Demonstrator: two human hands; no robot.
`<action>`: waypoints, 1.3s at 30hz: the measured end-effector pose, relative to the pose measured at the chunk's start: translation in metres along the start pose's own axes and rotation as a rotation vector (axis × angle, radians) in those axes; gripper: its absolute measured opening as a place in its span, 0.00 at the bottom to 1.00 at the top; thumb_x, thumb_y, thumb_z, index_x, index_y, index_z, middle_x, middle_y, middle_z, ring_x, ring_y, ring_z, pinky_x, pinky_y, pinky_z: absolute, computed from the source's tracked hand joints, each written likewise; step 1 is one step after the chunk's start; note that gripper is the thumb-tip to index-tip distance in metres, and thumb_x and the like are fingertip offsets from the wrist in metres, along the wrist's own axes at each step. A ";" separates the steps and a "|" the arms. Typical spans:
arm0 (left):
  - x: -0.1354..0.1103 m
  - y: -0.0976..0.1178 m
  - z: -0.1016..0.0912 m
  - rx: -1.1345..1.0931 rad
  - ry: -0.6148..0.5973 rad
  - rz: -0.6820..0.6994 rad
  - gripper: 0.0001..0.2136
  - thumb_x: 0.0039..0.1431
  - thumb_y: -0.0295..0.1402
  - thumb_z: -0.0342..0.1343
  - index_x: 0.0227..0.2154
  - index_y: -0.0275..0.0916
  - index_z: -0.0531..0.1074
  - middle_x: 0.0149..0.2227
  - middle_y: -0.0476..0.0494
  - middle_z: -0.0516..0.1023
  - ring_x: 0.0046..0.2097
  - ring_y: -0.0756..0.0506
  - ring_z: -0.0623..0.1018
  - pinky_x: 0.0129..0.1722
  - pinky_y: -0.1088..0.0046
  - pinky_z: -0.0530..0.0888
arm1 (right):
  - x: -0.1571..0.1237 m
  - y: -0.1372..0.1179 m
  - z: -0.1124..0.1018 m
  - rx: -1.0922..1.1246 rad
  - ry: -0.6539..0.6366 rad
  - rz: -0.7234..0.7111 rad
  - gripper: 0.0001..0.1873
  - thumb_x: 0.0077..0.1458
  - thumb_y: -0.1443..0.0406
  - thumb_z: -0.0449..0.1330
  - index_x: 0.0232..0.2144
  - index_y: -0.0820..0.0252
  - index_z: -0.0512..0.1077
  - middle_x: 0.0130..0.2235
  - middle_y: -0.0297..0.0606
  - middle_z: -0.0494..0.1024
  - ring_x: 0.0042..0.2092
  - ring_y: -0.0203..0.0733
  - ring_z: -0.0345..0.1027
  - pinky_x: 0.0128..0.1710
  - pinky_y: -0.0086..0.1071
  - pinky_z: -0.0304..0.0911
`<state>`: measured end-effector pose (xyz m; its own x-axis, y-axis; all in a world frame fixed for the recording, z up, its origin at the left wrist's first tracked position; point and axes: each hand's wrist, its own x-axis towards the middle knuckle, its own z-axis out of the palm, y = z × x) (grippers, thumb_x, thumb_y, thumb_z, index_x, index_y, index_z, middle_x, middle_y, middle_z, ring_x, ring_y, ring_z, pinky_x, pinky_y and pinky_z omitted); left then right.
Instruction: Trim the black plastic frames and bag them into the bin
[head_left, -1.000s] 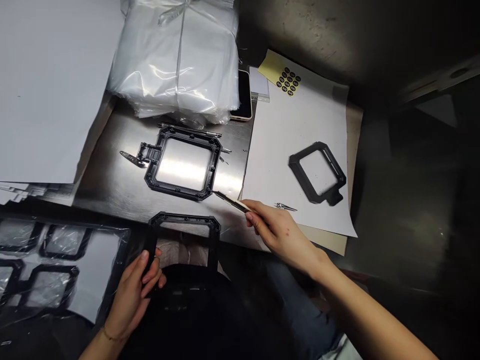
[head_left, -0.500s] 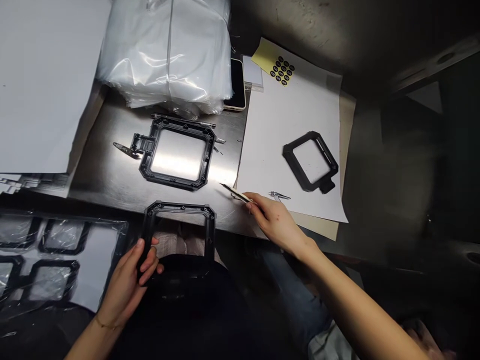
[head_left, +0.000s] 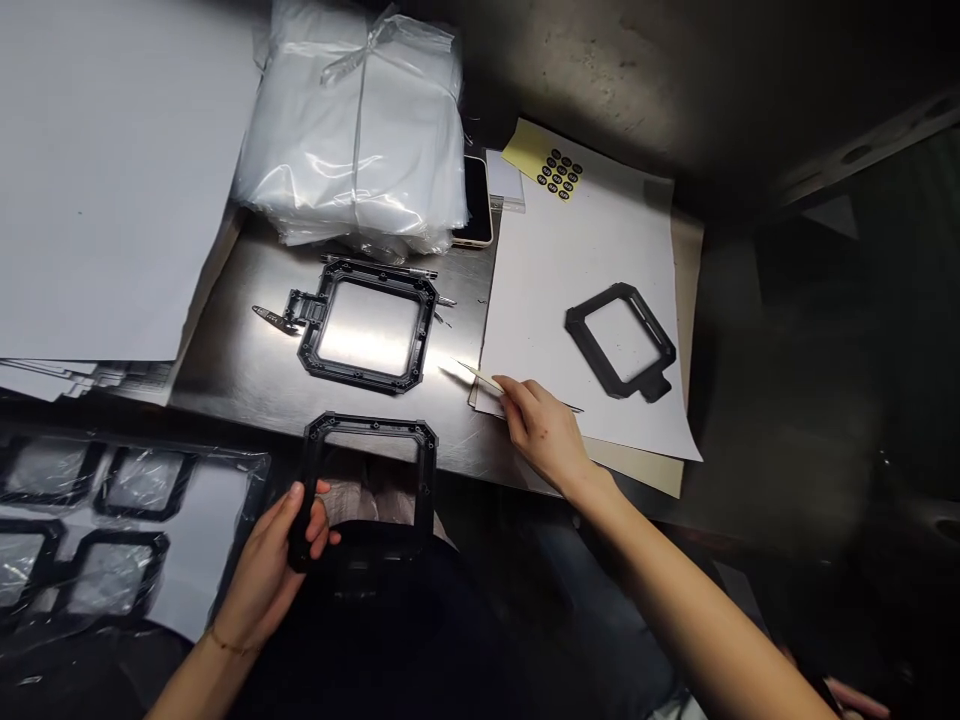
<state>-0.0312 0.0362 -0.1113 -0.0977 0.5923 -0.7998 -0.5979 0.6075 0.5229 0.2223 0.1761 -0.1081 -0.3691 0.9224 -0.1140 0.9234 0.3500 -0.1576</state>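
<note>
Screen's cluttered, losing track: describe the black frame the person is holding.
Start at the front of the steel table. Just below the black frame lying flat on it, the left hand holds a second octagonal black frame by one side bar. It alone is in a hand; the others lie flat.

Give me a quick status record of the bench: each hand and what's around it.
Left hand: grips a black plastic frame upright by one side
Right hand: pinches a slim pale pointed tool, tip pointing left
Steel table: holds a second black frame
White paper: holds a third black frame
Behind: stack of clear plastic bags, phone, yellow sticker sheet
</note>
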 end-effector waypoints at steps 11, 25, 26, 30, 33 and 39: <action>0.008 -0.005 -0.006 0.060 0.025 0.027 0.13 0.54 0.41 0.47 0.33 0.37 0.70 0.17 0.56 0.61 0.20 0.54 0.60 0.29 0.74 0.68 | 0.001 -0.004 -0.005 -0.048 -0.077 -0.038 0.15 0.57 0.67 0.45 0.45 0.61 0.64 0.31 0.39 0.69 0.32 0.40 0.64 0.28 0.27 0.56; 0.007 -0.003 -0.003 0.079 0.077 0.073 0.13 0.54 0.40 0.47 0.33 0.36 0.70 0.15 0.58 0.57 0.17 0.56 0.55 0.27 0.75 0.67 | -0.006 -0.025 -0.028 -0.108 -0.214 -0.236 0.17 0.57 0.66 0.47 0.49 0.57 0.62 0.27 0.34 0.71 0.25 0.35 0.62 0.22 0.27 0.48; 0.008 -0.002 -0.003 0.081 0.091 0.075 0.13 0.54 0.40 0.47 0.33 0.36 0.70 0.15 0.59 0.56 0.17 0.56 0.54 0.26 0.76 0.67 | -0.008 -0.031 -0.033 -0.142 -0.250 -0.288 0.18 0.56 0.67 0.48 0.49 0.57 0.61 0.27 0.34 0.71 0.24 0.35 0.62 0.21 0.28 0.46; 0.007 0.000 -0.001 0.096 0.116 0.070 0.13 0.53 0.40 0.48 0.33 0.36 0.70 0.15 0.59 0.55 0.16 0.57 0.52 0.25 0.76 0.67 | -0.006 -0.050 -0.049 -0.327 -0.383 -0.447 0.23 0.50 0.75 0.50 0.50 0.61 0.60 0.28 0.36 0.71 0.26 0.36 0.62 0.19 0.30 0.40; 0.006 0.001 0.000 0.103 0.114 0.064 0.13 0.53 0.40 0.49 0.33 0.36 0.71 0.15 0.59 0.55 0.16 0.57 0.52 0.26 0.76 0.67 | -0.001 -0.056 -0.051 -0.374 -0.423 -0.469 0.24 0.49 0.76 0.49 0.49 0.62 0.59 0.28 0.37 0.70 0.26 0.38 0.62 0.19 0.32 0.39; 0.007 0.000 -0.002 0.107 0.134 0.064 0.12 0.52 0.40 0.50 0.32 0.36 0.71 0.14 0.59 0.55 0.16 0.57 0.54 0.25 0.76 0.67 | 0.004 -0.059 -0.050 -0.382 -0.442 -0.502 0.23 0.48 0.76 0.49 0.49 0.64 0.59 0.27 0.37 0.69 0.26 0.39 0.63 0.18 0.32 0.38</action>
<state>-0.0335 0.0391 -0.1175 -0.2416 0.5601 -0.7924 -0.4996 0.6283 0.5964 0.1713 0.1675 -0.0502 -0.6876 0.5150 -0.5119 0.5765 0.8158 0.0464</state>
